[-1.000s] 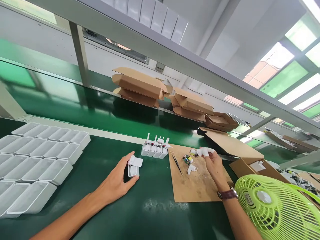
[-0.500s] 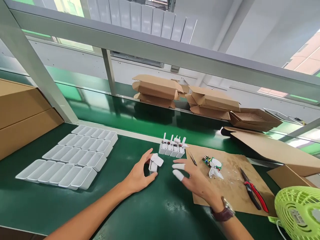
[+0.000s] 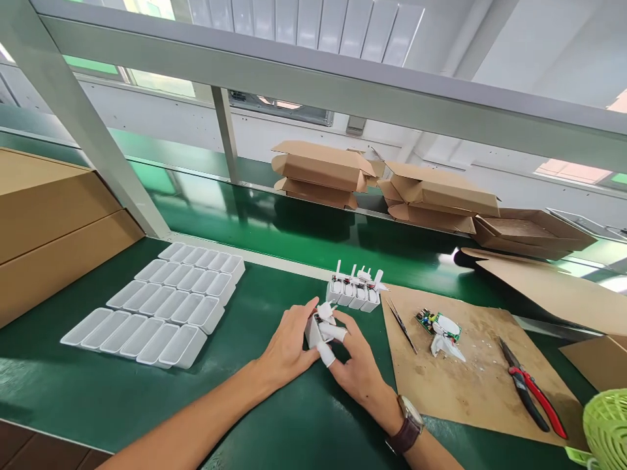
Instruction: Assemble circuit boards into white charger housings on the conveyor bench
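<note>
My left hand (image 3: 289, 339) grips a small white plastic case (image 3: 312, 333) from its left side, thumb near the bottom and fingers at the top. A white part with prongs (image 3: 326, 312) sits at the upper end of the case, and something dark shows inside. My right hand (image 3: 360, 369), with white finger cots on some fingers, closes on the right side of the case; its fingertips partly hide the opening. Just beyond both hands stands a row of several white cases (image 3: 353, 300) with round white pieces and upright white prongs in them.
Rows of open white cases (image 3: 161, 339) lie at left. On a cardboard sheet (image 3: 470, 405) at right are tweezers (image 3: 402, 326), a green circuit board (image 3: 426, 320) and red-black pliers (image 3: 533, 391). A green fan (image 3: 607, 424) stands right; cardboard boxes (image 3: 318, 166) sit behind.
My right hand has moved left onto the case and now grips it with my left hand. The case is more tilted, and the camera view has shifted a little.
</note>
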`<act>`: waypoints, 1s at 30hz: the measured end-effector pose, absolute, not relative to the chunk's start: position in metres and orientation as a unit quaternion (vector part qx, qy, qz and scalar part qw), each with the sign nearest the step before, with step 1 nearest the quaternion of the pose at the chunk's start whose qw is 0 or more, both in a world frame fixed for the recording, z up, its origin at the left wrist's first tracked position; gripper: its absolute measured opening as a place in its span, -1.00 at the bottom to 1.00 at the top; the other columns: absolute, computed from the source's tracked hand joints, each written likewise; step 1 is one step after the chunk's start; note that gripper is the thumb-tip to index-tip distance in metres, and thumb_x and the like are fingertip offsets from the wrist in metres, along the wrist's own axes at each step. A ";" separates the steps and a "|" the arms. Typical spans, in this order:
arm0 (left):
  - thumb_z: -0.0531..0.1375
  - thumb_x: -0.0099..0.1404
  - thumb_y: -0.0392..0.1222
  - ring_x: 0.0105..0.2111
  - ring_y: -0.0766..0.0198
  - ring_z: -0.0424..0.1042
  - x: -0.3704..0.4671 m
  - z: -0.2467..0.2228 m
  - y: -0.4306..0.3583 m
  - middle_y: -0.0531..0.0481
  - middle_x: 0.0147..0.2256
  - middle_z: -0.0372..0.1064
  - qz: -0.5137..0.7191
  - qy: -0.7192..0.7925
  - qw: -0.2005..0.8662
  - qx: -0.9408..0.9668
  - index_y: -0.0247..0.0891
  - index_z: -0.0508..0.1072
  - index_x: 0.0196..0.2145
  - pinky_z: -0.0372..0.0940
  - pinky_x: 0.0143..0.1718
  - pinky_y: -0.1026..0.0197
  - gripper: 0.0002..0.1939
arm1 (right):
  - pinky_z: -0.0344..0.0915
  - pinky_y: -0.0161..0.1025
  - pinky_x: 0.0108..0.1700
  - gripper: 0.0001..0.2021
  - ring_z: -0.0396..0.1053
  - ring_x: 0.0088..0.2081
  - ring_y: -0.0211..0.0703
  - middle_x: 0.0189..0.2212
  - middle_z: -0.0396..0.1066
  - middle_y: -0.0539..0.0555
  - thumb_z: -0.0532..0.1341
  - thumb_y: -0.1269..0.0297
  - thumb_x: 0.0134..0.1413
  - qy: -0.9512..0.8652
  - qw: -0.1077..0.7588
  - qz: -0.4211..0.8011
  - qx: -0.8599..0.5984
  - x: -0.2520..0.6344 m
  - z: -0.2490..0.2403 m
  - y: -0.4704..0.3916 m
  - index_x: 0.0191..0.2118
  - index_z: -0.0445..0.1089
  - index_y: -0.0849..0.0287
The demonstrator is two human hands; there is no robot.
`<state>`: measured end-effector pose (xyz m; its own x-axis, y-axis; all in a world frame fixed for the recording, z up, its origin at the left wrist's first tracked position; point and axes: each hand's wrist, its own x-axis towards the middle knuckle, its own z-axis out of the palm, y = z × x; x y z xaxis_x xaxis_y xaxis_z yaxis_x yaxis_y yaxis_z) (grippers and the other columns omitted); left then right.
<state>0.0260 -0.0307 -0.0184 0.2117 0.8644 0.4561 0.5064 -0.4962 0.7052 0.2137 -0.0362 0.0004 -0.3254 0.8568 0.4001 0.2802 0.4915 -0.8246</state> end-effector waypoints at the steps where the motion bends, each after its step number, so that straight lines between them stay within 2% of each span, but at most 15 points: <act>1: 0.30 0.30 -0.23 0.00 -0.06 0.45 0.027 -0.014 -0.032 -0.20 0.04 0.39 0.455 0.438 0.185 0.753 -0.05 0.00 0.40 0.44 0.00 -0.18 -0.17 | 0.50 -0.02 0.12 -0.76 0.48 0.11 0.02 0.19 0.37 0.17 0.25 0.23 0.27 -0.694 0.459 0.397 -0.389 0.212 0.001 -0.037 0.03 0.48 -0.02; 5: 0.29 0.35 -0.29 0.14 -0.02 0.39 0.030 -0.001 -0.039 -0.28 0.15 0.28 0.527 0.349 0.128 0.764 -0.09 -0.05 0.43 0.44 0.11 -0.11 -0.16 | 0.53 -0.04 -0.01 -0.77 0.55 -0.11 0.00 -0.06 0.56 0.11 0.34 0.10 0.15 -0.457 0.469 0.648 -0.390 0.206 0.007 -0.040 -0.11 0.52 0.06; 9: 0.38 0.31 -0.20 0.23 -0.05 0.33 0.032 0.001 -0.041 -0.33 0.23 0.18 0.557 0.301 0.124 0.764 -0.11 -0.07 0.45 0.49 0.10 -0.06 -0.06 | 0.48 -0.15 -0.09 -0.76 0.54 -0.23 -0.06 -0.26 0.60 0.07 0.41 0.17 0.02 -0.330 0.451 0.739 -0.376 0.203 0.010 -0.042 -0.19 0.56 0.14; 12: 0.40 0.28 -0.06 0.25 -0.11 0.31 0.032 0.002 -0.039 -0.39 0.23 0.19 0.573 0.276 0.097 0.766 -0.22 -0.03 0.45 0.47 0.13 -0.10 -0.04 | 0.42 -0.23 -0.19 -0.78 0.52 -0.27 -0.09 -0.29 0.60 0.08 0.42 0.24 -0.02 -0.286 0.434 0.768 -0.373 0.201 0.014 -0.044 -0.22 0.57 0.17; 16: 0.41 0.25 0.01 0.27 -0.14 0.27 0.031 0.004 -0.037 -0.46 0.23 0.19 0.565 0.286 0.074 0.770 -0.31 -0.04 0.44 0.41 0.20 -0.14 0.02 | 0.38 -0.24 -0.27 -0.83 0.49 -0.34 -0.12 -0.35 0.58 0.06 0.39 0.25 -0.02 -0.265 0.434 0.789 -0.344 0.198 0.021 -0.043 -0.26 0.57 0.18; 23: 0.33 0.31 0.14 -0.10 0.10 0.50 0.032 0.002 -0.038 -0.18 -0.03 0.39 0.552 0.335 0.142 0.750 -0.09 -0.03 0.43 0.54 -0.10 0.03 -0.08 | 0.41 -0.20 -0.14 -0.82 0.53 -0.27 -0.08 -0.34 0.58 0.05 0.34 0.33 -0.07 -0.253 0.434 0.792 -0.345 0.201 0.018 -0.042 -0.26 0.55 0.16; 30: 0.35 0.26 0.19 -0.05 0.09 0.51 0.033 0.001 -0.037 -0.19 0.01 0.38 0.564 0.311 0.161 0.748 -0.08 0.02 0.41 0.53 -0.06 0.06 -0.07 | 0.47 -0.05 -0.04 -0.76 0.58 -0.21 0.03 -0.29 0.60 0.05 0.33 0.36 -0.11 -0.248 0.418 0.808 -0.333 0.201 0.017 -0.044 -0.22 0.56 0.13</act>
